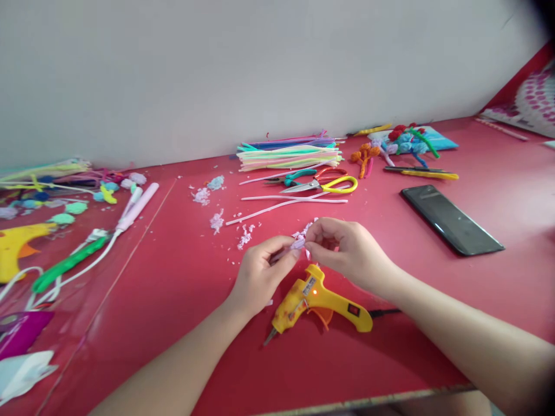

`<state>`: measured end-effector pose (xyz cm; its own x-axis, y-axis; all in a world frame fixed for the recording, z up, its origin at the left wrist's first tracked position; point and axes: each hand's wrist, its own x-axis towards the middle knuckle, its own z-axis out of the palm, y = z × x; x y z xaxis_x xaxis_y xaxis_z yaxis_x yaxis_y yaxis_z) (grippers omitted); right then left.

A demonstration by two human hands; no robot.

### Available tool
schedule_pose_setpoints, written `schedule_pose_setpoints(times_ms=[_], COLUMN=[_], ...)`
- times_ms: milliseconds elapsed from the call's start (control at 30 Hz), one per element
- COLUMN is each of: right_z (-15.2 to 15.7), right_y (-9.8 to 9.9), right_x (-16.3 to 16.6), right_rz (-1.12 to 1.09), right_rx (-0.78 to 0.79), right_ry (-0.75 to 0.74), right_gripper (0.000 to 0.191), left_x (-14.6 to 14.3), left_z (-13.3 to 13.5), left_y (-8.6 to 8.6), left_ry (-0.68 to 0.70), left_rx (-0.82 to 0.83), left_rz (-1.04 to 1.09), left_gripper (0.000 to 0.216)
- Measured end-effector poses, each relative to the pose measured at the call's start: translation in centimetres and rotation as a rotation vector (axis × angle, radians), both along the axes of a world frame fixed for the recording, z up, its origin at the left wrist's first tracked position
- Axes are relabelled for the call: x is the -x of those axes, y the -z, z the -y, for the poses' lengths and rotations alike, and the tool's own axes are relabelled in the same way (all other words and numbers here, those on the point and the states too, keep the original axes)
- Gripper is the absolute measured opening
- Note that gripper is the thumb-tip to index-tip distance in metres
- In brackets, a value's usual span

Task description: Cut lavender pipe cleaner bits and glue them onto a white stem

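Note:
My left hand [260, 271] pinches a short lilac pipe cleaner piece [298, 244] between thumb and forefinger. Right beside it, my right hand [353, 251] is closed, thumb to curled fingers; what lies in that pinch is too small to make out. Lilac fluff also shows just behind the fingertips. Below both hands a yellow hot glue gun [325, 297] lies on its side with a small light lit, its nozzle toward the lower left. Beyond the hands are lilac pipe cleaners [295, 200], scissors [306, 186] with yellow and red handles, and teal-handled pliers [295, 176].
Clumps of lilac fluff [216, 222] dot the red table [173, 277]. Farther back lies a bundle of coloured pipe cleaners [288, 157]. A black phone [451, 221] is at right, near a yellow cutter [427, 173]. Another yellow glue gun [19, 245] and white cables crowd the left.

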<state>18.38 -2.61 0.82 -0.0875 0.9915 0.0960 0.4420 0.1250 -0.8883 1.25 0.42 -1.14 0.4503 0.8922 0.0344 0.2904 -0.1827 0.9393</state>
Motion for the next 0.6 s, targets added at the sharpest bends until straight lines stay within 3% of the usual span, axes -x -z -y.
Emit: schedule_pose_setpoints(times_ms=[600], right_z=[-0.05], right_y=[-0.06], right_x=[0.00], right_rz=[0.018], right_rx=[0.016], right_ry=[-0.003], right_gripper=[0.006], left_x=[0.04], left_z=[-0.19], left_y=[-0.04], left_ry=[0.024], left_rx=[0.029], left_rz=[0.001], left_gripper=[0.019])
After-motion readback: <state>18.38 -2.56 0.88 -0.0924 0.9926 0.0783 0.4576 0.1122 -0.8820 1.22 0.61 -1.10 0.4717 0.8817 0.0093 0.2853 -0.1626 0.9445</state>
